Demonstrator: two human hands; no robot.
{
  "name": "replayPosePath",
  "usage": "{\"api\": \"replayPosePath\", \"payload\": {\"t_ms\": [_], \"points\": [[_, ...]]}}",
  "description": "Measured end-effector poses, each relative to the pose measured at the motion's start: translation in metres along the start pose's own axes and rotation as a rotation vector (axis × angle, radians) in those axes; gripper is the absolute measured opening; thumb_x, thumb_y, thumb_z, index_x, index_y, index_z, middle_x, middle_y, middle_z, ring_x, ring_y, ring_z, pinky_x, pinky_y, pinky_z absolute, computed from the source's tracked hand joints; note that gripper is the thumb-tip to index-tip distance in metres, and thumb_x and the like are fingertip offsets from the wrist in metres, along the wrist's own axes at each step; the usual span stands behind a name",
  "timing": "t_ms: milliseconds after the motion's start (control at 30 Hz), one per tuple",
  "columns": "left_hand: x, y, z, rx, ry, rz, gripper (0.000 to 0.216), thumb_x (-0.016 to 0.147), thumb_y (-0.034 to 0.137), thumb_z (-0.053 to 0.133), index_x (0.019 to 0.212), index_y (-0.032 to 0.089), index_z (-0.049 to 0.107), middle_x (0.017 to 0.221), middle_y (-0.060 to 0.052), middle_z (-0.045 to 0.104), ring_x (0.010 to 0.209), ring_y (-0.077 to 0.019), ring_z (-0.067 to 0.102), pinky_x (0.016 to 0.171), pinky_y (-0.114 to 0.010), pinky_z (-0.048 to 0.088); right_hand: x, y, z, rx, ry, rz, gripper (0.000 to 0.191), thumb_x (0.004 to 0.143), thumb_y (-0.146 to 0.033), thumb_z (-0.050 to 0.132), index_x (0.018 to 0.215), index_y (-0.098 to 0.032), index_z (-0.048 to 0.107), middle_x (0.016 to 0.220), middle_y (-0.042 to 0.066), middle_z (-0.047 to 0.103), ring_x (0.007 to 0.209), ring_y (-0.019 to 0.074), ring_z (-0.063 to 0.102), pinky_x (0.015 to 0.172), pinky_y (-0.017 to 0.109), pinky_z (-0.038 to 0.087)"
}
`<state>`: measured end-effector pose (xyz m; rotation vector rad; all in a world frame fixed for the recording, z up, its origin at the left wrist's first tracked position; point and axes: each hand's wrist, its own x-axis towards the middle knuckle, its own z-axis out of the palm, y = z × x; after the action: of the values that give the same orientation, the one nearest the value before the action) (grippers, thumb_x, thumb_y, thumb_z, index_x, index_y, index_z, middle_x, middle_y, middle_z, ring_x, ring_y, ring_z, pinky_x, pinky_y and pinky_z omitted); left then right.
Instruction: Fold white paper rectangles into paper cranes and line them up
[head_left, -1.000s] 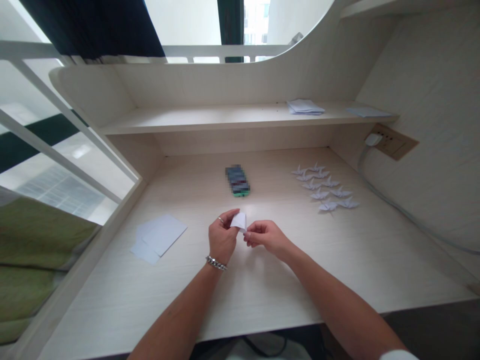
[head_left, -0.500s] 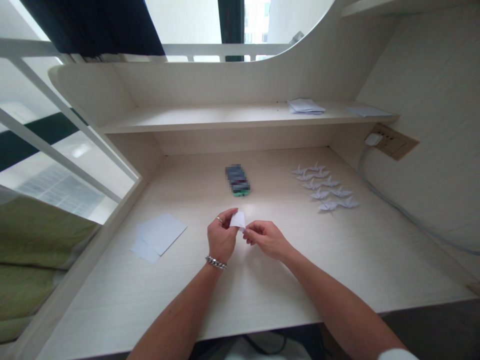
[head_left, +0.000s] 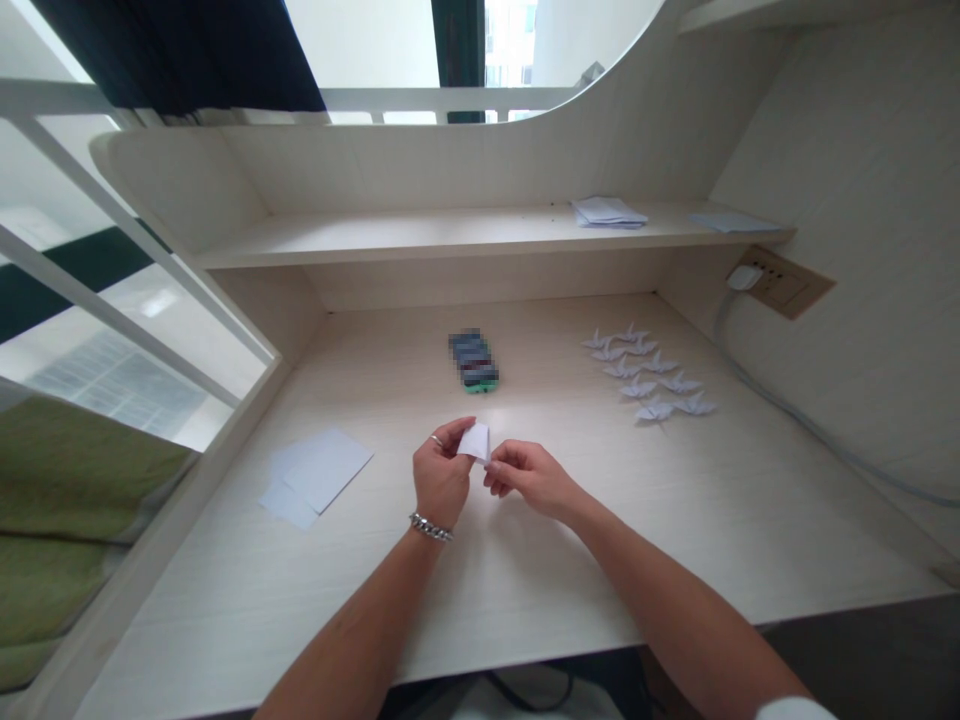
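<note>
Across folded paper [head_left: 475, 440], left hand [head_left: 441, 482] faces right hand [head_left: 535, 480], both pinching.

Above a pale desk [head_left: 225, 610] and shelf [head_left: 420, 228] hangs a dark curtain [head_left: 217, 60].

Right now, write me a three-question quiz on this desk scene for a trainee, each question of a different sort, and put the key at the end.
1. Multiple choice: on which side is the chain bracelet worn? (a) left; (b) right; (c) both.
2. True or false: the paper cranes sit to the right of the right hand.
3. Short answer: what does the left hand have in its grip?

Key: 1. (a) left. 2. True. 3. A small piece of folded white paper.
</note>
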<state>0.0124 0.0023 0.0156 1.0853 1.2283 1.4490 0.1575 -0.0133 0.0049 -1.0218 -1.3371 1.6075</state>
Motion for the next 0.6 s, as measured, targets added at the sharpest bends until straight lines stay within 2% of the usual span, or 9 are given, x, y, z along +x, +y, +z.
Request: {"api": "replayPosePath", "payload": {"t_ms": [100, 200, 300, 433, 533, 600], "points": [[0.0006, 0.0015, -0.0016, -0.006, -0.01, -0.001, 0.033, 0.063, 0.012, 0.07, 0.096, 0.013, 0.072, 0.094, -0.008, 0.076, 0.085, -0.0207, 0.071, 0.074, -0.03, 0.057, -0.0008, -0.0027, -0.0033, -0.007, 0.014, -0.002, 0.022, 0.076, -0.037, 0.068, 0.077, -0.016, 0.063, 0.07, 0.003, 0.067, 0.061, 0.0142, 0.061, 0.058, 0.027, 0.047], [0.0, 0.003, -0.0018, 0.004, -0.051, 0.008, 0.033, 0.063, 0.012, 0.07, 0.096, 0.013, 0.072, 0.095, -0.009, 0.076, 0.086, -0.0216, 0.071, 0.077, -0.032, 0.057, -0.0004, -0.0063, -0.0068, -0.012, 0.167, -0.093, 0.024, 0.077, -0.038, 0.067, 0.089, -0.018, 0.063, 0.078, 0.003, 0.067, 0.065, 0.0143, 0.062, 0.056, 0.025, 0.047], [-0.0031, 0.0032, -0.0001, 0.037, -0.16, 0.031, 0.031, 0.065, 0.013, 0.07, 0.096, 0.014, 0.073, 0.094, -0.009, 0.076, 0.085, -0.0222, 0.071, 0.075, -0.032, 0.058, 0.0, -0.0077, -0.0083, -0.054, 0.295, -0.216, 0.03, 0.075, -0.035, 0.07, 0.101, -0.02, 0.066, 0.086, 0.005, 0.068, 0.071, 0.0152, 0.062, 0.058, 0.026, 0.05], [-0.0067, 0.0013, 0.001, 0.063, -0.266, 0.088, 0.03, 0.069, 0.016, 0.07, 0.099, 0.015, 0.072, 0.095, -0.009, 0.076, 0.085, -0.0208, 0.071, 0.074, -0.03, 0.058, 0.001, -0.0055, -0.0078, -0.049, 0.322, -0.29, 0.017, 0.072, -0.027, 0.072, 0.087, -0.02, 0.074, 0.087, 0.004, 0.069, 0.068, 0.014, 0.06, 0.06, 0.027, 0.051], [-0.007, -0.0001, -0.0009, 0.048, -0.281, 0.121, 0.031, 0.07, 0.017, 0.072, 0.101, 0.016, 0.071, 0.093, -0.008, 0.076, 0.082, -0.0195, 0.071, 0.071, -0.028, 0.057, 0.0024, -0.0041, -0.008, -0.011, 0.35, -0.273, 0.013, 0.069, -0.023, 0.072, 0.081, -0.021, 0.076, 0.077, 0.003, 0.069, 0.064, 0.0142, 0.06, 0.058, 0.027, 0.051], [-0.0067, -0.0004, -0.0025, 0.061, -0.283, 0.171, 0.025, 0.07, 0.018, 0.073, 0.095, 0.016, 0.073, 0.092, -0.008, 0.075, 0.082, -0.0192, 0.07, 0.072, -0.028, 0.056, 0.003, -0.0044, -0.0088, 0.015, 0.37, -0.268, 0.012, 0.067, -0.021, 0.072, 0.078, -0.021, 0.076, 0.072, 0.002, 0.069, 0.063, 0.0143, 0.059, 0.057, 0.027, 0.05]]}}
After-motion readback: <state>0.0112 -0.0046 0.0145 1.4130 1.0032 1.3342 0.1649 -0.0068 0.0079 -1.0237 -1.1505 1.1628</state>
